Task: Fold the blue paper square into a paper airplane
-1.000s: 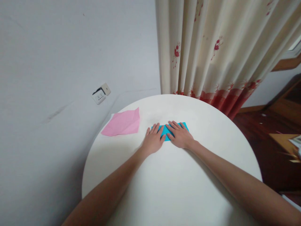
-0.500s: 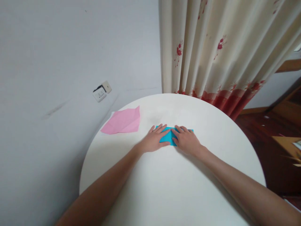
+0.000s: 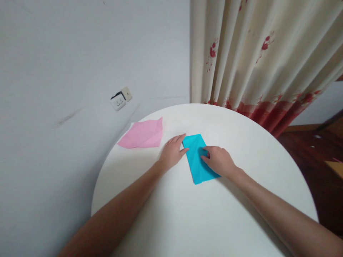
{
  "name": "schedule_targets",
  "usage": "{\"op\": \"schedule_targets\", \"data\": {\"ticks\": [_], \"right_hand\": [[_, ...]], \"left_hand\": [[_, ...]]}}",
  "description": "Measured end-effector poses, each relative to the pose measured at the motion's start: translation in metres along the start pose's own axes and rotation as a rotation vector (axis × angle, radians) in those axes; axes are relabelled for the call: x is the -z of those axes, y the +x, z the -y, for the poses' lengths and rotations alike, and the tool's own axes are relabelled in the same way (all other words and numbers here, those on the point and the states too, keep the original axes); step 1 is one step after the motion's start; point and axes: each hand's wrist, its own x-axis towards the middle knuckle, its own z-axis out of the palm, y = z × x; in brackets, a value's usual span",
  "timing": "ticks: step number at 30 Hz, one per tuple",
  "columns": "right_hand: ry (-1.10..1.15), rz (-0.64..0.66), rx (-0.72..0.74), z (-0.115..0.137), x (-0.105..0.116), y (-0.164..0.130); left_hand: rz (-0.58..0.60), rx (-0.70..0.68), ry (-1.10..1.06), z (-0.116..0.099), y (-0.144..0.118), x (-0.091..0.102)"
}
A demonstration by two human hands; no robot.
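A folded turquoise paper rectangle (image 3: 197,160) lies on the round white table (image 3: 203,214), its long side running away from me. My right hand (image 3: 220,161) rests on the paper's right edge, fingertips pressing its middle. My left hand (image 3: 172,152) lies flat on the table beside the paper's upper left corner, fingertips touching that corner.
A creased pink paper sheet (image 3: 143,134) lies at the table's far left edge. Behind it is a grey wall with a socket (image 3: 121,99). A cream curtain with red flowers (image 3: 257,60) hangs past the far rim. Dark wood floor shows at the right.
The turquoise paper has turned about a quarter turn, from lying crosswise to lengthwise. Both hands shifted with it; they covered it before, and more of it shows now.
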Motion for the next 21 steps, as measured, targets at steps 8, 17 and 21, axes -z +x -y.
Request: {"op": "schedule_targets", "data": {"ticks": [8, 17, 21], "right_hand": [[0.211, 0.021, 0.133, 0.006, -0.005, 0.0], [0.434, -0.078, 0.102, 0.004, -0.014, 0.003], [0.478, -0.211, -0.009, 0.002, -0.015, 0.004]], "left_hand": [[-0.068, 0.036, -0.086, 0.004, 0.002, -0.009], [-0.133, 0.089, -0.222, 0.003, 0.004, -0.01], [-0.235, 0.211, -0.338, -0.003, 0.005, -0.005]]}}
